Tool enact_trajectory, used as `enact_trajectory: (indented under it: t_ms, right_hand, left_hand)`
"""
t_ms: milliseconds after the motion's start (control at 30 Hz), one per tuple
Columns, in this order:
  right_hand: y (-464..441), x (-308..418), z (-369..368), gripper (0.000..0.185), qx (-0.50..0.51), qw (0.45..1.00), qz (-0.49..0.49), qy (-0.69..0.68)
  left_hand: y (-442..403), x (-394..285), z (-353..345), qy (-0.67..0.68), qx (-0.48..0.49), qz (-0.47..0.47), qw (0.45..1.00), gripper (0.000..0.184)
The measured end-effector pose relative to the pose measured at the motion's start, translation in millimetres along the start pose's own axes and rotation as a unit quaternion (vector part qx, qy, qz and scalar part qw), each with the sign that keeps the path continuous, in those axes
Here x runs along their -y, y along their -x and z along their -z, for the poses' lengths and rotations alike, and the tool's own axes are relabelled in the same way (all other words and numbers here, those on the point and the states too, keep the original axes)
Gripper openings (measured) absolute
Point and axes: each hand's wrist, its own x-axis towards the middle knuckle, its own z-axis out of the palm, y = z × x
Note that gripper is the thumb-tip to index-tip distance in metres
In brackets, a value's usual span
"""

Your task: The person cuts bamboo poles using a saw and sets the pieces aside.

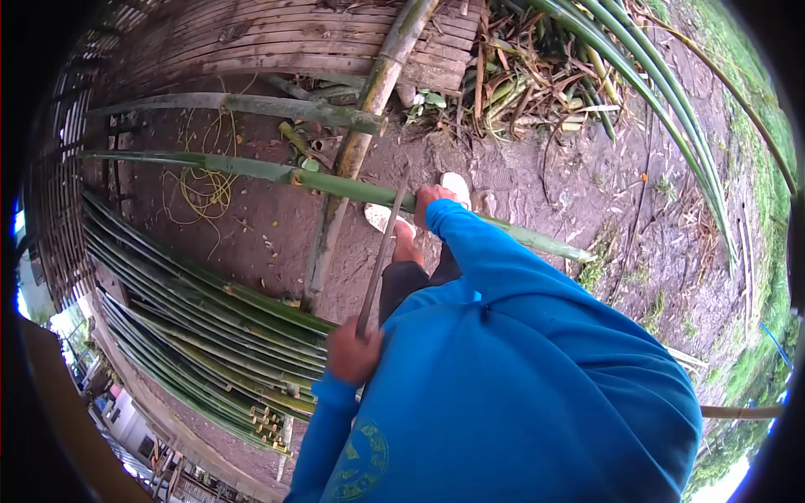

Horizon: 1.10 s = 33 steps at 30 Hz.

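Observation:
A green bamboo pole (335, 184) lies crosswise over a thicker, yellow-brown bamboo pole (340, 180). My right hand (434, 203) is closed around the green pole, to the right of that crossing. At the lower left, my left hand (353, 350), slightly blurred, grips the lower end of a long, narrow blade (381, 256). The blade points up and passes across the green pole just left of my right hand; whether it touches the pole I cannot tell. My feet, in light footwear (455, 186), stand beside the pole.
Long green bamboo poles (210, 314) are stacked at the lower left. Another pole (293, 111) lies above the held one. Slatted bamboo (293, 38), cut scraps (528, 84) and yellow cord (205, 197) surround the work. Long green stalks (671, 101) arch at the upper right.

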Motion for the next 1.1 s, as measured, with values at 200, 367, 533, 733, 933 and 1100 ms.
enact_trajectory:
  t_ms: [200,367,533,733,933,1100]
  right_hand:
    - [10.7,5.6,9.0,0.031,-0.006,1.000,0.002,0.008]
    - [2.2,0.4,0.8,0.029,-0.023,0.999,0.027,0.033]
    - [2.2,-2.4,-4.0,0.026,-0.059,0.996,0.052,0.048]
    - [8.2,3.5,-16.1,0.033,-0.020,0.998,0.007,0.051]
    - [-1.5,0.3,-13.5,0.030,-0.024,0.998,0.046,0.047]
    - [0.7,1.3,-17.3,0.030,-0.011,0.998,0.043,0.042]
  left_hand:
    - [-36.3,26.4,-38.2,-0.050,-0.064,-0.068,0.994,0.008]
    - [-134.3,23.0,-88.6,0.066,-0.099,-0.099,0.988,0.005]
    - [-129.6,70.9,-113.4,0.210,-0.119,-0.103,0.965,0.016]
    - [-89.4,20.1,-72.9,0.078,-0.097,-0.070,0.990,0.014]
    - [5.0,5.9,-20.6,0.046,0.000,0.030,0.998,0.013]
    - [-94.0,26.6,-64.7,0.006,-0.039,-0.005,0.999,0.017]
